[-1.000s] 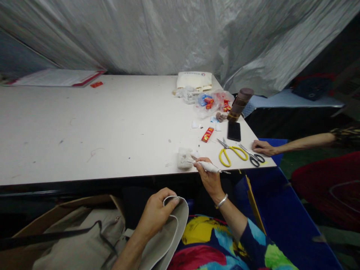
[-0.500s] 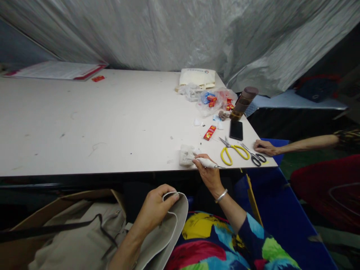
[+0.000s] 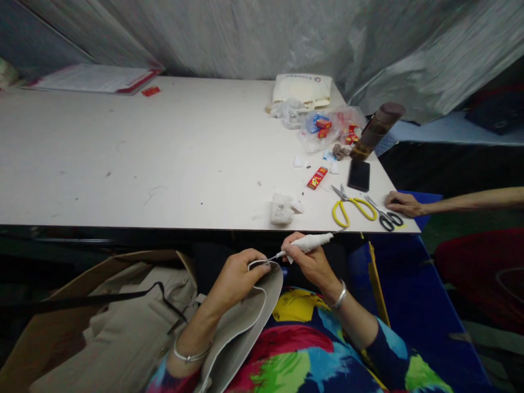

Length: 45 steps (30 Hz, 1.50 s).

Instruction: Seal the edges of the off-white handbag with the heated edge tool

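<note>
Below the table's front edge, my left hand [image 3: 241, 275] pinches the rim of a grey-beige fabric piece [image 3: 256, 322], which hangs open over my lap. My right hand [image 3: 307, 261] grips a white-handled tool [image 3: 311, 242], its thin metal tip pointing left and reaching the fabric rim beside my left fingertips. Whether the tip pierces the cloth cannot be seen. A whitish translucent block [image 3: 281, 209] with a torn scrap at its side sits on the table near the front edge, just beyond my right hand.
On the table [image 3: 184, 147] are yellow-handled scissors [image 3: 352, 210], black scissors [image 3: 389, 219], a phone [image 3: 359, 175], a red box [image 3: 317, 178], a bottle [image 3: 377, 131] and plastic bags [image 3: 319, 131]. Another person's hand [image 3: 405, 204] rests at the right corner. A carton [image 3: 184, 262] of fabric stands lower left.
My right hand has drawn back from the whitish block with the tool and brought its tip to the fabric rim at my left hand. The view has shifted, so the table appears higher.
</note>
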### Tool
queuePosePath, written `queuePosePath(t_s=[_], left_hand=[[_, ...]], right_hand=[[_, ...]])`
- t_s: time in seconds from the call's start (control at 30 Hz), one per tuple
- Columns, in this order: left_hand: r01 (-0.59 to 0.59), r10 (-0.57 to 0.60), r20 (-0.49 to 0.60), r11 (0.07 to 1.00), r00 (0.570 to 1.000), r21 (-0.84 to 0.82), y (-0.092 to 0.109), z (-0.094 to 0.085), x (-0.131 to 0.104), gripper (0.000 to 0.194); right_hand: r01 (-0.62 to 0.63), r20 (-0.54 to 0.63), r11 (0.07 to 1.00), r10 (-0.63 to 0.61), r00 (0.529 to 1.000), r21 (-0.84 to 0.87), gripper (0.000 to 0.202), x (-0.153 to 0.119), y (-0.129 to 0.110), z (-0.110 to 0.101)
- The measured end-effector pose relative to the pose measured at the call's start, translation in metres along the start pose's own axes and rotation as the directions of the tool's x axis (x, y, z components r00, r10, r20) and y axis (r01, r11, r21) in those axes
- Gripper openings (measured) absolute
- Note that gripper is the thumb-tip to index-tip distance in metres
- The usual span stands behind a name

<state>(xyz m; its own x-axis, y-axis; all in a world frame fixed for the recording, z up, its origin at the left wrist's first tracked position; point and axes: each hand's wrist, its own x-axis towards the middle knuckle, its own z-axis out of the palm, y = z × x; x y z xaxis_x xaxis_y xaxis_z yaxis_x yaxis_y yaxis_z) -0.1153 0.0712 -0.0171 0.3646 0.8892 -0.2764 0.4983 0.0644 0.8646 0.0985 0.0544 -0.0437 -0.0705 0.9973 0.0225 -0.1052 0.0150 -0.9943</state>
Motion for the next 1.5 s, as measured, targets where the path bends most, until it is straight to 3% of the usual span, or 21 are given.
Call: queuePosePath(t_s=[0.37, 0.67, 0.77, 0.87, 1.03, 1.1, 1.27, 1.37, 1.5], left_hand=[[-0.008, 0.008, 0.000, 1.000, 1.000, 0.004, 0.001, 0.000, -0.001, 0.022], [0.001, -0.005, 0.110, 0.999, 0.994, 0.033, 0.007, 0.006, 0.003, 0.029], [-0.003, 0.001, 0.144, 1.000, 0.990, 0.014, -0.003, 0.008, 0.010, 0.033], [0.004, -0.008, 0.146, 1.000, 0.989, 0.023, -0.014, 0.007, 0.015, 0.037], [0.012, -0.012, -0.020, 1.000, 1.000, 0.005, -0.014, 0.004, 0.011, 0.033], [0.026, -0.028, -0.052, 0.999, 0.998, -0.038, -0.010, 0.003, 0.008, 0.031], [0.052, -0.062, -0.121, 0.995, 0.991, -0.085, -0.005, -0.004, 0.002, 0.031], [0.040, -0.053, -0.139, 0.994, 0.989, -0.097, -0.010, -0.008, 0.002, 0.030], [0.024, -0.052, -0.169, 0.986, 0.984, -0.166, -0.023, -0.014, 0.006, 0.028]], right_hand=[[-0.030, 0.019, 0.996, 0.031, 0.999, -0.089, 0.026, -0.006, 0.004, 0.000], [0.168, 0.165, 0.925, -0.117, 0.979, -0.342, 0.023, 0.006, -0.024, 0.003], [0.126, 0.117, 0.927, -0.090, 0.989, -0.353, 0.023, 0.010, -0.020, 0.004], [0.080, 0.046, 0.977, -0.072, 0.996, -0.200, 0.024, 0.005, -0.005, 0.008], [0.056, -0.182, 0.997, -0.046, 0.982, 0.051, 0.033, -0.007, 0.009, 0.006], [0.114, -0.293, 0.993, -0.113, 0.949, -0.016, 0.032, -0.004, 0.006, 0.000], [0.180, -0.394, 0.942, -0.285, 0.874, -0.284, 0.026, 0.023, -0.001, -0.017], [0.219, -0.386, 0.898, -0.370, 0.845, -0.382, 0.025, 0.038, 0.002, -0.022], [0.230, -0.331, 0.851, -0.414, 0.848, -0.473, 0.026, 0.049, 0.009, -0.026]])
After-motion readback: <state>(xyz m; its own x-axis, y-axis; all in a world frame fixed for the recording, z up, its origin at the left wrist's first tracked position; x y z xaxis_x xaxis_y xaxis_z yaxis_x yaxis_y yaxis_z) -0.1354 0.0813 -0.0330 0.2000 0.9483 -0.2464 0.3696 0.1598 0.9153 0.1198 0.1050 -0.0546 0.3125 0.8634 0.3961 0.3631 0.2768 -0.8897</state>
